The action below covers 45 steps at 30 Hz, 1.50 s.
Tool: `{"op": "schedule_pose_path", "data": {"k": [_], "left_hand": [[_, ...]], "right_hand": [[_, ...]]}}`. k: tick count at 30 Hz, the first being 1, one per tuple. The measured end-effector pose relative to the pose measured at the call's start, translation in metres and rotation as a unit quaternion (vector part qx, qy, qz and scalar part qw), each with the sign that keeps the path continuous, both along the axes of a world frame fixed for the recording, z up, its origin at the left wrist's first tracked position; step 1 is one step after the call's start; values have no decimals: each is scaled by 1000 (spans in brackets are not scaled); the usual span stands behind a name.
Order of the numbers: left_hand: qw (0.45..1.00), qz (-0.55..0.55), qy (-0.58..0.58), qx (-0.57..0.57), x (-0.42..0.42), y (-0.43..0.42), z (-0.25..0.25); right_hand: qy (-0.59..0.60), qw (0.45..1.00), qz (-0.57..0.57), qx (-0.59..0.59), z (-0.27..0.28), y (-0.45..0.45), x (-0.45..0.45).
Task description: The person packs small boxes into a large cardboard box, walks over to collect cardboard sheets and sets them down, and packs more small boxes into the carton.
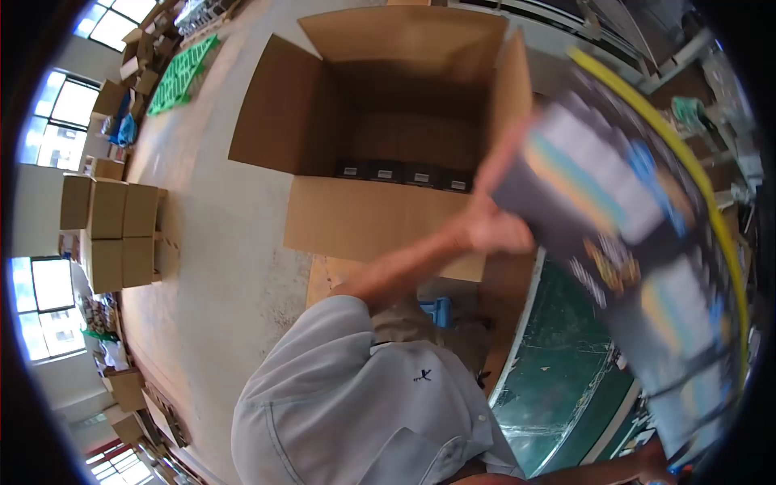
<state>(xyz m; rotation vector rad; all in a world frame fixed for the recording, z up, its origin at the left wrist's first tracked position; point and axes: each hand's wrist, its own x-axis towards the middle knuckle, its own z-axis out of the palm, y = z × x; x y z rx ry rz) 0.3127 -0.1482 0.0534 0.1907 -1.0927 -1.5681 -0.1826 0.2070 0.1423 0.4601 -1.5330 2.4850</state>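
Note:
My left hand (501,222) reaches across to the right and is closed on the near end of a row of printed boxes (602,283), with the thumb on the front face. The boxes are dark with white, blue and orange pictures, tilted and smeared by motion. At the lower right edge, my right hand (651,465) is at the row's other end; its fingers are mostly hidden but seem wrapped round it. Ahead stands a large open carton (347,214), flaps spread. Several dark boxes (385,172) with white labels line its inside.
A green-topped table (558,331) is at my right, below the printed boxes. A yellow strip (687,153) runs along their far side. Brown cartons (121,234) are stacked to the left, and a green pallet (184,74) lies beyond them. A blue object (436,311) sits below the carton.

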Motion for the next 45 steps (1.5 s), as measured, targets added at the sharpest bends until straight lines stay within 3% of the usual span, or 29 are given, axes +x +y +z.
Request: {"op": "schedule_pose_path", "data": {"k": [1,2,3,4,5,6,8,9,10,11,12,13,15,17,19,23,24,26,30,35,38,41,43,45], "left_hand": [[998,50,38,12,47,-20,-13],[993,99,66,22,85,-44,-19],[985,144,96,29,120,-67,-26],[969,190,151,44,160,-95,-46],[952,207,200,107,200,-118,-64],[947,235,199,87,236,-135,-75],[939,273,163,131,286,-148,-98],[933,295,141,151,313,-154,-119],[928,299,123,184,336,-156,-133],[920,294,139,219,359,-159,-150],[922,291,122,225,372,-159,-157],[923,288,102,233,384,-158,-165],[907,294,83,290,408,-162,-201],[885,299,65,351,414,-154,-233],[860,342,-37,377,410,-160,-227],[847,357,-100,381,413,-179,-236],[846,356,-102,385,410,-181,-237],[817,402,-190,366,402,-192,-236],[818,386,-199,376,400,-215,-254],[781,329,-220,483,395,-226,-265],[787,235,-208,531,422,-246,-321],[763,281,-260,521,441,-256,-409],[755,299,-332,480,418,-260,-404],[741,315,-399,438,412,-255,-431]], "right_hand": [[38,992,115,-20,15,-53,-65],[65,971,228,-43,49,-97,15],[60,970,235,-16,67,-149,61],[70,990,120,-4,88,-232,189],[100,958,268,3,69,-244,132],[110,958,263,4,56,-274,164],[131,925,315,170,12,-377,218],[149,862,476,85,-56,-409,175],[104,899,373,205,-43,-444,302],[154,862,372,306,-40,-472,361],[153,838,459,254,-34,-491,420],[181,805,480,298,-41,-507,443],[112,802,527,258,-91,-545,459],[52,775,564,282,-138,-562,458],[24,776,562,287,-186,-580,440],[8,797,546,258,-243,-596,433],[-25,779,559,281,-264,-600,423],[-9,799,520,302,-270,-596,441],[-10,801,496,335,-316,-598,433],[-22,783,486,387,-353,-609,430],[3,785,464,411,-389,-621,436],[5,756,462,464,-452,-623,425],[24,743,444,501,-472,-623,433],[139,737,420,511,-500,-620,437]]}}
